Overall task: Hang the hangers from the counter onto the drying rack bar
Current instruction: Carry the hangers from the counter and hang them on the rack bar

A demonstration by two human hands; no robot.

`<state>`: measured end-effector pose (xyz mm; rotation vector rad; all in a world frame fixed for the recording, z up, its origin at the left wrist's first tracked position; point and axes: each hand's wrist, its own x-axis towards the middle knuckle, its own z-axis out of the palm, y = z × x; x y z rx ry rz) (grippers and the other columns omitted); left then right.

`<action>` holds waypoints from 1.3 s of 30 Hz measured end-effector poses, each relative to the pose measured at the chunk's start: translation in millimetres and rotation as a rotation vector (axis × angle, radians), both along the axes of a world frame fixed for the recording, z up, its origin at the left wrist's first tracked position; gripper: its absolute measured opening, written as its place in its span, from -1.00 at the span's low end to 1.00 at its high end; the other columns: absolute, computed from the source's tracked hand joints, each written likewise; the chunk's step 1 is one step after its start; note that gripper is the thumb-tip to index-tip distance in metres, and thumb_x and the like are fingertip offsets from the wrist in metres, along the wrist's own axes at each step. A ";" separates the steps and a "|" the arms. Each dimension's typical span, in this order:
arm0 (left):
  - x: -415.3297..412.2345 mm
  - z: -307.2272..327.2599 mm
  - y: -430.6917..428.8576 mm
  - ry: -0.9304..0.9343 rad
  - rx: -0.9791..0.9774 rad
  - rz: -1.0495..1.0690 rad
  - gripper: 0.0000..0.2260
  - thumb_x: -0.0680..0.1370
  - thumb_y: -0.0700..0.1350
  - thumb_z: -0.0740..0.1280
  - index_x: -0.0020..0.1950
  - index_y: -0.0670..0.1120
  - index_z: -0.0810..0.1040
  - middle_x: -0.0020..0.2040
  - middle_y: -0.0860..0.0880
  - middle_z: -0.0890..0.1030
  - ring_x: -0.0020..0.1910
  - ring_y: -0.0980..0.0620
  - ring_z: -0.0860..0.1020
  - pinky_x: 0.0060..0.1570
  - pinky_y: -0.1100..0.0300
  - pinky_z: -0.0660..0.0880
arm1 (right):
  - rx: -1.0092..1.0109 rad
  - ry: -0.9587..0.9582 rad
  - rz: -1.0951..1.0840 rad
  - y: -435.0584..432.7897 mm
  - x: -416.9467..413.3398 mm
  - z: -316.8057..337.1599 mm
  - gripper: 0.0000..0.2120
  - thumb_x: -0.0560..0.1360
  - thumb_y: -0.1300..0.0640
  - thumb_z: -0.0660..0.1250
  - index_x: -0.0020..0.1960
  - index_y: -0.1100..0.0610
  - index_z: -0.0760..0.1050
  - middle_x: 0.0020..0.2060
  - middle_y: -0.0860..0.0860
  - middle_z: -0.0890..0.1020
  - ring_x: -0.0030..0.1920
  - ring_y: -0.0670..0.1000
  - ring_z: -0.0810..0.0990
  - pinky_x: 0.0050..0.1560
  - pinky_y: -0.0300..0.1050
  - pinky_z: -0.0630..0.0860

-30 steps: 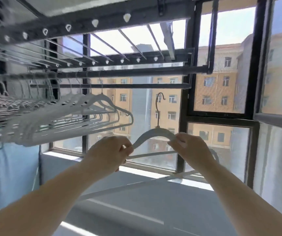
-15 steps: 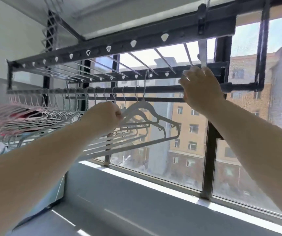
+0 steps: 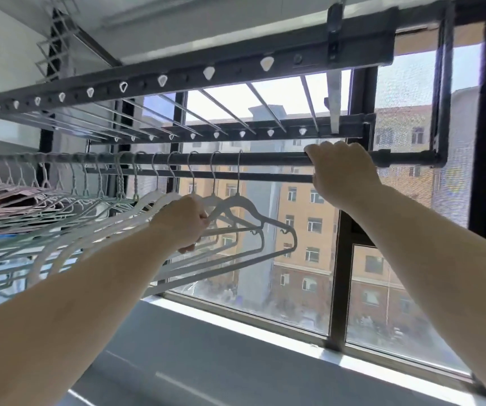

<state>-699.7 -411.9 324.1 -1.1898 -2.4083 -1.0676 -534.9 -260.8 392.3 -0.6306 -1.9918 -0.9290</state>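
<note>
- The hanger (image 3: 246, 204) is now hanging by its hook over the drying rack bar (image 3: 265, 158), at the right end of the row of hangers (image 3: 154, 200). A second ago its hook was standing free in the air, well below the bar.
- The left hand (image 3: 181, 221) is gripping the hanger's near shoulder just beside the neck, with the fingers curled round it. It was on that same shoulder a second ago, so the grip is carrying over from the lift to the hang.
- The right hand (image 3: 341, 171) is no longer holding the hanger. Its fingers are curling over the top of the bar to the right of the hook, apart from the hanger. Half a second ago it was already up at the rack.
- Judgement: the hook looks seated, so this hanger is counting as placed. What is remaining is for the left hand to let go, perhaps after nudging the hanger closer to its neighbours.
- Judgement: the right hand seems to be steadying the bar or the person, not working the hanger.
- The table (image 3: 236, 361) is showing only as a grey strip below the arms. I cannot tell how many hangers are waiting there.
</note>
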 end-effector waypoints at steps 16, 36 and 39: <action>16.5 -5.3 -5.4 0.233 -0.087 0.077 -0.76 0.57 -0.06 0.19 0.11 -0.14 0.53 -0.19 -0.07 0.60 -0.32 0.02 0.52 -0.29 0.18 0.46 | -0.080 0.004 -0.014 -11.2 2.5 -9.2 -0.67 0.51 0.24 0.14 0.26 0.16 0.29 0.14 0.11 0.49 0.16 0.15 0.43 0.22 0.06 0.28; 130.4 -114.7 62.2 0.135 0.122 -0.401 -0.86 0.52 -0.13 0.24 -0.06 -0.02 0.60 -0.14 0.10 0.63 -0.16 0.10 0.54 -0.01 0.23 0.46 | -0.154 -0.005 -0.038 26.4 130.6 -115.5 -0.77 0.42 0.34 0.30 0.08 0.28 0.52 0.03 0.18 0.58 0.13 0.22 0.49 0.24 0.13 0.33; 167.1 -130.2 100.0 0.021 0.092 -0.448 -0.86 0.51 -0.15 0.25 -0.08 -0.01 0.61 -0.19 0.09 0.61 -0.14 0.06 0.58 -0.06 0.26 0.44 | -0.233 -0.035 -0.134 52.0 186.0 -148.3 -0.82 0.35 0.35 0.36 -0.04 0.29 0.57 -0.09 0.19 0.62 -0.01 0.23 0.57 0.11 0.13 0.43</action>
